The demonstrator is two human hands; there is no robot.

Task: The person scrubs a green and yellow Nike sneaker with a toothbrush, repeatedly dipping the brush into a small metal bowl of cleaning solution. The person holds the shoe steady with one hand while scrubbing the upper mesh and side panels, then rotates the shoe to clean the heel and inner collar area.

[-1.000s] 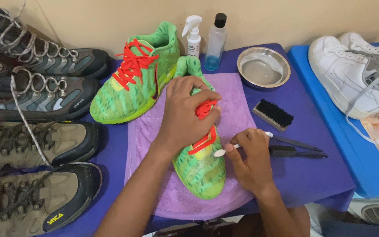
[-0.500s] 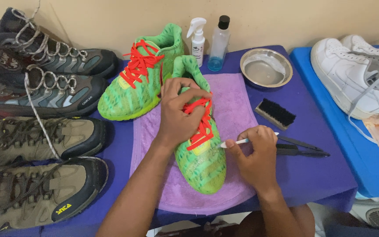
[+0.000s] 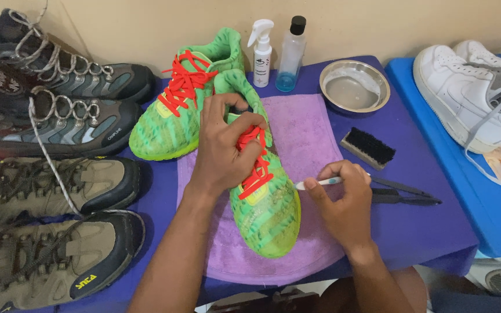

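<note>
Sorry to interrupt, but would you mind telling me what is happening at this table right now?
A person is scrubbing a green sneaker with orange laces on a purple towel. The left hand grips it over the laces, while the right hand holds a small toothbrush with its head against the shoe's side. Its twin sits behind, beside two bottles, a metal bowl and a black brush.

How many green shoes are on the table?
2: one on the purple towel under the left hand, one behind it beside the spray bottle.
</note>
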